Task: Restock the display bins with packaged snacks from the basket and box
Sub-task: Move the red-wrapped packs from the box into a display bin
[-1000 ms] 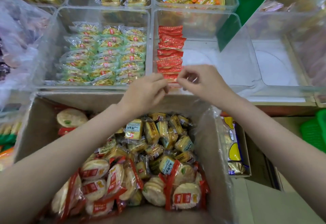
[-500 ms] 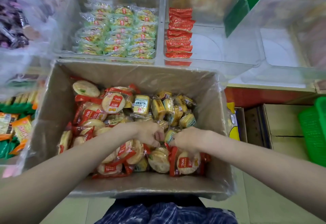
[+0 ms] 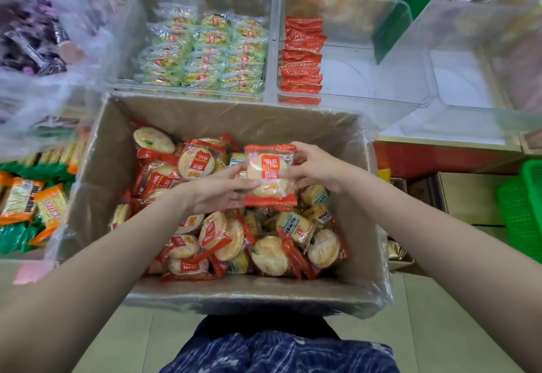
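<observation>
Pinched between both hands above the box (image 3: 96, 167): one red-edged cracker packet (image 3: 270, 175). Left hand (image 3: 218, 193) grip closed on its lower left edge, right hand (image 3: 315, 168) grip closed on its right side. Held flat, printed face up, long axis running toward the bins (image 3: 381, 79).

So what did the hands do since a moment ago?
Both hands left the clear bin, dipped into the cardboard box and came up holding one red-edged rice cracker packet between them, left hand and right hand. The row of red packets in the bin and the green packets look unchanged.
</observation>
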The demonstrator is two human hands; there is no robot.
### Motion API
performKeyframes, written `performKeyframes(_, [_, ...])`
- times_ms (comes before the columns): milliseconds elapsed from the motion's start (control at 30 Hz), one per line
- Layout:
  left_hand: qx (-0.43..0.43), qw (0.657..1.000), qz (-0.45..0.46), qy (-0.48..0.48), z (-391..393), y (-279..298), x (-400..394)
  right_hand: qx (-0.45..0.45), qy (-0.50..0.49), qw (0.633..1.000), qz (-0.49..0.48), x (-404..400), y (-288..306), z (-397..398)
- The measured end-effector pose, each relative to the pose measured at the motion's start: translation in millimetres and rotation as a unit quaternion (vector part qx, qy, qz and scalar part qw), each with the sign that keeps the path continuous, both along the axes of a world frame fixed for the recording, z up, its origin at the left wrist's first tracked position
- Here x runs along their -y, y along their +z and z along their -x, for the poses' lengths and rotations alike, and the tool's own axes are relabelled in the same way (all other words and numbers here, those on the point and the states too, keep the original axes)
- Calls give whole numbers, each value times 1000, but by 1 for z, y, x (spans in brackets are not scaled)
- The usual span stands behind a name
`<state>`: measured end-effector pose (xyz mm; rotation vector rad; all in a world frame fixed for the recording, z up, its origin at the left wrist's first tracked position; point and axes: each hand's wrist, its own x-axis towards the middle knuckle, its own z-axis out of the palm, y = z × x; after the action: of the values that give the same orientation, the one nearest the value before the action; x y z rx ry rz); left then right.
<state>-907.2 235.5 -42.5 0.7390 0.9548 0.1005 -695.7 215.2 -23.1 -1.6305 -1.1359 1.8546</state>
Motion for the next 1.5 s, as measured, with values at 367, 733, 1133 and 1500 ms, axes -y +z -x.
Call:
performKeyframes(367, [-71, 996, -33, 42, 17, 2, 1, -23, -263, 964, -19, -8, 23, -19])
performKeyframes(733, [56, 984, 59, 159, 33, 6, -3, -202, -227, 952, 26, -3, 39, -4])
performKeyframes(1133, [0, 975, 88, 202, -1, 23, -2, 17, -95, 995, 4, -5, 28, 42])
performKeyframes(1500, [-124, 987, -56, 88, 10, 21, -2, 136, 180, 967, -122, -14, 36, 48])
